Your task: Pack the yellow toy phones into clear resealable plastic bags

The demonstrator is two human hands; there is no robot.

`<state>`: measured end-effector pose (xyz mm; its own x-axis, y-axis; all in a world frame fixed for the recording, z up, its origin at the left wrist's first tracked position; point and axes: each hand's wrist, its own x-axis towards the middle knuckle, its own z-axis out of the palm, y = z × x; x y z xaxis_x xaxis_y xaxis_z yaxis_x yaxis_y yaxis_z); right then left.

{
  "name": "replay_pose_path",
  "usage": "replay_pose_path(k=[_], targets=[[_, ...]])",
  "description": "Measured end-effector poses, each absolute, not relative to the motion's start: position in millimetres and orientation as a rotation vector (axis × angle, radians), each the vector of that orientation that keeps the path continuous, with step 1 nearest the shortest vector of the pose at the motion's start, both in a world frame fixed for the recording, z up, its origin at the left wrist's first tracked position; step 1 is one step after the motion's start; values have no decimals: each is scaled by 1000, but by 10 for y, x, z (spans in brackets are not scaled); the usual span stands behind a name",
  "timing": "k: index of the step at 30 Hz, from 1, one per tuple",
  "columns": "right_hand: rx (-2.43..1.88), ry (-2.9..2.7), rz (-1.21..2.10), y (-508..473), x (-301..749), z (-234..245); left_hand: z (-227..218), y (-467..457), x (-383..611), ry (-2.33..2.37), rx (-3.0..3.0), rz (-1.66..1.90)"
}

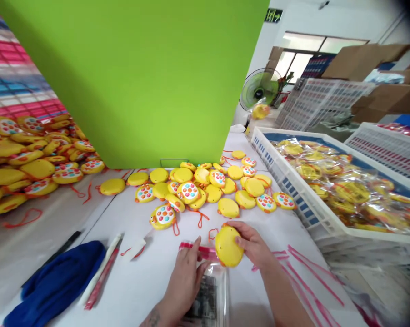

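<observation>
My right hand (253, 244) is shut on a round yellow toy (227, 246), its plain back facing up, and holds it over the mouth of a clear plastic bag (210, 295). My left hand (185, 285) grips the bag's edge near a pink sealing strip (198, 250). The bag's lower part shows a dark printed card. Just beyond my hands, several similar yellow toys (208, 188) with coloured dots and orange cords lie loose on the white table (123, 290).
A large heap of yellow toys (24, 165) lies at the left. A white crate (293, 181) of bagged toys stands at the right. A blue cloth (57, 284), a black marker (60, 247) and pink strips lie on the table. A green panel (130, 77) rises ahead.
</observation>
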<state>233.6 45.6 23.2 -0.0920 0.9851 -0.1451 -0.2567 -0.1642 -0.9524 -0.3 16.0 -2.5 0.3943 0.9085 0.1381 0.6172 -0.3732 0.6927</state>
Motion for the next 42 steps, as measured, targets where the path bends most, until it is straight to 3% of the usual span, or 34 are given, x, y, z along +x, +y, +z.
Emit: replay_pose_path(k=[7,12,16,18,21,24,30,34,38,42], targets=[[-1207,-1191,1392,573,2015,213,19,169,11,1170,2364,660],[-1185,-1743,1359,505,1721,276,-7,165,-8,1237,2433,913],[-1303,-1801,1070,452,1757,298,-1,168,-26,1226,2354,1018],[-1537,-1670,878,435,1876,266,-3,180,-36,1218,2318,981],[-1726,-1647,892,366,1997,200,10,218,-43,1212,2278,903],[-1642,-1676,928,259,1934,139,88,264,-21,1187,2245,811],[-1558,-1619,700,163,1790,120,374,265,-20,1041,2244,681],[-1534,-1667,499,161,1843,219,479,270,-219,1321,2078,718],[-1434,-1801,576,163,1716,361,480,303,-400,1627,1876,433],[-1324,-2053,653,185,1479,468,410,305,-394,1554,1818,388]])
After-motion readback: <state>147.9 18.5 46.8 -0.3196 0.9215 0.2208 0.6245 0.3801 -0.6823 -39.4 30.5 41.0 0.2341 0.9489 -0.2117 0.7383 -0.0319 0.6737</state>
